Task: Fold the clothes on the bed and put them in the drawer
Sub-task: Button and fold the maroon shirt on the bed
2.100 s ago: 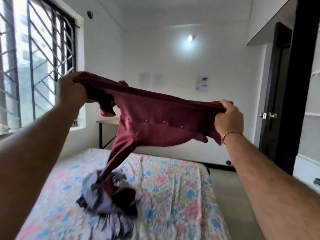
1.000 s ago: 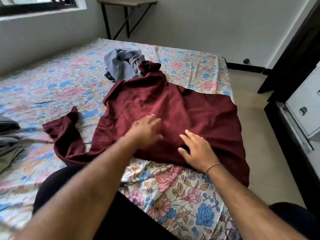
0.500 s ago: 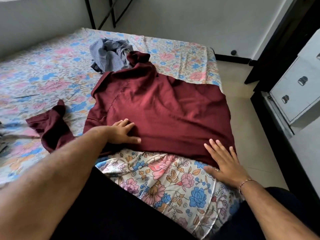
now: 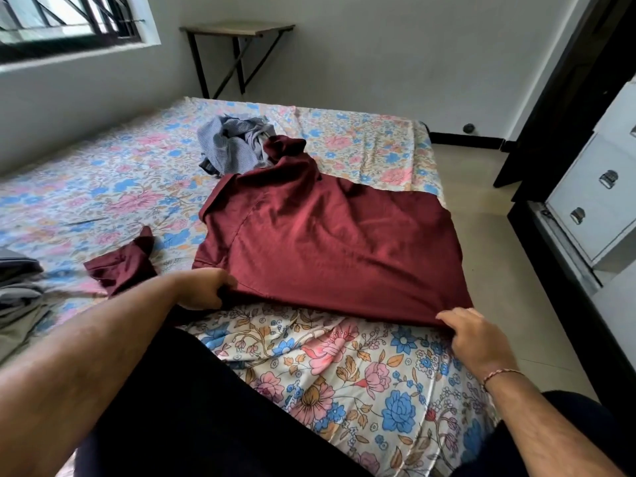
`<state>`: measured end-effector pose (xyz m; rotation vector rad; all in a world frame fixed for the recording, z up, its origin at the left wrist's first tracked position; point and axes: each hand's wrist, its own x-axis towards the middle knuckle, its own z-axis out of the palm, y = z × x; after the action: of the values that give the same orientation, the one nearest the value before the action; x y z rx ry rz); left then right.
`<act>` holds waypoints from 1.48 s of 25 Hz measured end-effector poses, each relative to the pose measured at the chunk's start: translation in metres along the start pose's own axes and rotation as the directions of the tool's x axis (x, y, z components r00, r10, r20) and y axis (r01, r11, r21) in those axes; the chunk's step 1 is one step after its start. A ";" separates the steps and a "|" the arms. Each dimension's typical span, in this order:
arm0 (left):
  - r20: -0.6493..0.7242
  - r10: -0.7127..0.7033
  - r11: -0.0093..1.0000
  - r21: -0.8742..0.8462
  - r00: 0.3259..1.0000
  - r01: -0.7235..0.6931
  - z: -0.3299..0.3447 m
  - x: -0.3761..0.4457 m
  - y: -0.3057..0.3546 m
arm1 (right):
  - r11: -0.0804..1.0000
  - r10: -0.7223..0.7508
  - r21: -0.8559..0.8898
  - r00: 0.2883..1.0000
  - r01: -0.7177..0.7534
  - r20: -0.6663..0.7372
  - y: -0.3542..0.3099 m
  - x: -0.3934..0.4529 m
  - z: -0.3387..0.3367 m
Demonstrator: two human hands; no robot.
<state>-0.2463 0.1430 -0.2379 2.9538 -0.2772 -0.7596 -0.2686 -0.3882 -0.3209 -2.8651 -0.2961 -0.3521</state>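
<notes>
A maroon shirt [image 4: 330,242] lies spread back-up on the floral bed sheet [image 4: 344,380], its collar end pointing away from me. One sleeve trails off to the left and the other is bunched at the far end. My left hand [image 4: 203,292] grips the near left side of the shirt. My right hand [image 4: 471,333] pinches its near right hem corner at the edge of the bed. A crumpled grey checked garment [image 4: 234,144] sits just beyond the shirt. White drawers [image 4: 592,201] with metal handles stand at the right.
Folded grey clothes [image 4: 19,287] lie at the left edge of the bed. A small folding table [image 4: 237,32] stands against the far wall under a barred window [image 4: 69,15]. Tiled floor [image 4: 499,270] runs between the bed and the dark cabinet frame at the right.
The shirt went from held up in the air to lying flat on the bed. My hands smoothed it, slid apart toward its near edge, and now take hold of it at both sides.
</notes>
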 end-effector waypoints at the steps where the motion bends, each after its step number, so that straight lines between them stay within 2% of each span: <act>1: -0.045 0.008 0.995 -0.097 0.999 -0.012 -0.003 -0.005 -0.008 | 1.000 -0.015 0.014 1.000 0.014 0.022 0.000 0.002 0.001; 3: -0.144 -0.012 0.976 -0.216 0.989 -0.020 0.005 -0.017 -0.025 | 0.996 -0.042 0.088 0.992 0.032 0.116 -0.003 0.005 0.003; 5: -0.165 0.013 0.976 -0.212 0.986 -0.048 0.022 -0.028 -0.036 | 0.992 -0.047 0.121 0.980 0.024 0.193 -0.010 0.006 -0.001; 7: -0.099 0.086 0.994 -0.053 0.991 -0.092 0.032 -0.028 -0.048 | 0.995 -0.026 0.098 0.962 0.000 0.271 -0.014 0.006 -0.008; 9: -0.050 0.085 0.987 0.142 0.995 -0.077 0.032 -0.024 -0.058 | 0.996 0.010 0.079 0.945 -0.038 0.328 -0.016 0.007 -0.014; 11: -0.142 0.118 0.949 0.306 0.983 -0.070 0.030 -0.023 -0.066 | 0.997 0.015 0.066 0.945 -0.038 0.326 -0.013 0.007 -0.019; 12: -0.204 0.147 0.939 0.336 0.968 -0.072 0.032 -0.024 -0.067 | 0.997 0.014 0.065 0.950 -0.036 0.311 -0.009 0.006 -0.021; 13: -0.246 0.166 0.948 0.307 0.955 -0.085 0.035 -0.025 -0.068 | 0.996 0.016 0.076 0.954 -0.040 0.299 -0.006 0.007 -0.024; 14: -0.266 0.159 0.974 0.200 0.951 -0.107 0.036 -0.029 -0.067 | 0.994 0.025 0.093 0.952 -0.056 0.305 0.000 0.010 -0.028; 16: -0.276 0.065 0.993 -0.074 0.959 -0.089 0.024 -0.035 -0.067 | 0.986 0.035 0.145 0.943 -0.088 0.332 0.015 0.020 -0.034; 17: -0.282 0.032 0.986 -0.150 0.959 -0.077 0.013 -0.033 -0.070 | 0.979 0.044 0.171 0.939 -0.108 0.340 0.024 0.025 -0.038; 19: -0.309 -0.004 0.982 -0.182 0.951 -0.055 -0.015 -0.022 -0.080 | 0.962 0.080 0.222 0.941 -0.160 0.330 0.036 0.040 -0.043; 20: -0.329 -0.009 0.984 -0.171 0.944 -0.050 -0.033 -0.012 -0.082 | 0.937 0.127 0.276 0.944 -0.215 0.304 0.039 0.049 -0.046; 24: -0.372 -0.017 0.994 -0.109 0.928 -0.025 -0.109 0.054 -0.079 | 0.724 0.364 0.562 0.913 -0.400 0.182 0.041 0.108 -0.056; 27: -0.439 -0.101 0.994 -0.082 0.893 0.072 -0.145 0.120 -0.065 | 0.521 0.594 0.659 0.785 -0.542 0.177 0.051 0.149 -0.040; 28: -0.440 -0.175 0.984 -0.061 0.881 0.165 -0.148 0.141 -0.059 | 0.487 0.638 0.651 0.746 -0.582 0.190 0.057 0.157 -0.030; 29: -0.411 -0.264 0.960 -0.027 0.872 0.278 -0.145 0.159 -0.052 | 0.517 0.651 0.589 0.732 -0.621 0.200 0.065 0.159 -0.017; 30: -0.407 -0.319 0.935 0.011 0.856 0.353 -0.134 0.173 -0.040 | 0.604 0.635 0.495 0.752 -0.625 0.174 0.071 0.159 -0.006; 31: -0.448 -0.303 0.934 0.037 0.841 0.356 -0.120 0.181 -0.027 | 0.722 0.583 0.395 0.807 -0.568 0.095 0.070 0.157 -0.001; 32: -0.511 -0.196 0.960 0.072 0.837 0.269 -0.102 0.181 -0.012 | 0.824 0.484 0.324 0.875 -0.465 0.027 0.061 0.153 -0.004; 33: -0.539 -0.019 0.982 0.148 0.842 0.117 -0.081 0.174 0.002 | 0.898 0.361 0.289 0.931 -0.333 -0.048 0.048 0.150 -0.011; 34: -0.509 0.172 0.966 0.255 0.843 -0.043 -0.057 0.164 0.012 | 0.950 0.195 0.266 0.976 -0.164 -0.096 0.034 0.145 -0.017; 35: -0.430 0.321 0.920 0.351 0.844 -0.172 -0.032 0.156 0.015 | 0.972 0.023 0.236 0.998 -0.010 -0.051 0.018 0.140 -0.021; 36: -0.359 0.392 0.888 0.389 0.847 -0.246 -0.015 0.148 0.016 | 0.973 -0.119 0.210 0.989 0.097 0.093 0.002 0.136 -0.024; 37: -0.334 0.410 0.885 0.371 0.848 -0.282 -0.005 0.147 0.011 | 0.971 -0.204 0.180 0.939 0.158 0.278 -0.011 0.131 -0.019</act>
<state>-0.1190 0.1035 -0.3016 3.0978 -0.9472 -0.0488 -0.1504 -0.3600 -0.2662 -2.7354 -0.6173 0.0700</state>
